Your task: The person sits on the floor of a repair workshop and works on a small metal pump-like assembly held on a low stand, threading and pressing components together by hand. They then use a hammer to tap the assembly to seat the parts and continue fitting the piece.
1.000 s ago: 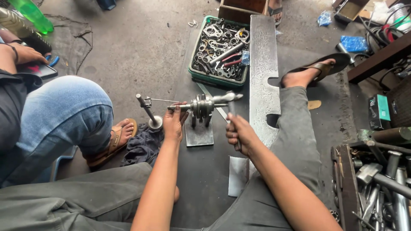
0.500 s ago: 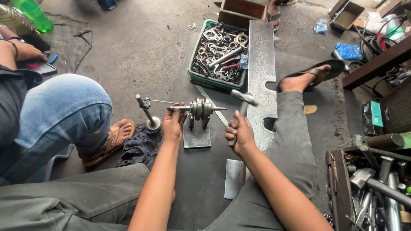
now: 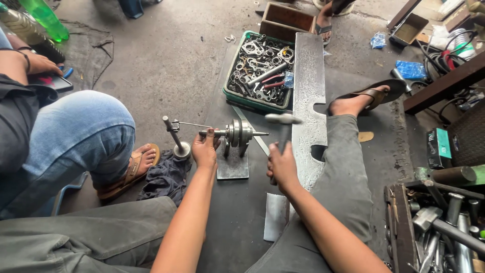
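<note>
Left fingers: left hand (image 3: 204, 149) wrapped shut around the left shaft end of the crankshaft (image 3: 236, 133), thumb over the top.
Right fingers: right hand (image 3: 281, 165) clenched on the handle of a hammer (image 3: 283, 120); its metal head is raised, level with and just right of the crankshaft's right shaft tip, not touching it.
Crankshaft: lies horizontal across a small stand on a square steel plate (image 3: 233, 167), webs upright, on the dark floor between the person's legs.
Indicator stand: left of the crankshaft, a tilted post on a round base (image 3: 182, 150), with a thin rod reaching toward the shaft near the left hand.
Right of crankshaft: long steel bar (image 3: 308, 91) with notches along its edge.
Beyond crankshaft: green crate (image 3: 258, 76) of wrenches and loose parts.
Left of crankshaft, farther: another person's knee in blue jeans (image 3: 83, 131), well apart from the work.
Judgement on method: the grip should steady the shaft without fingers in the hammer's path; short, square taps suit better than full swings; the indicator rod looks close enough to be jarred.
</note>
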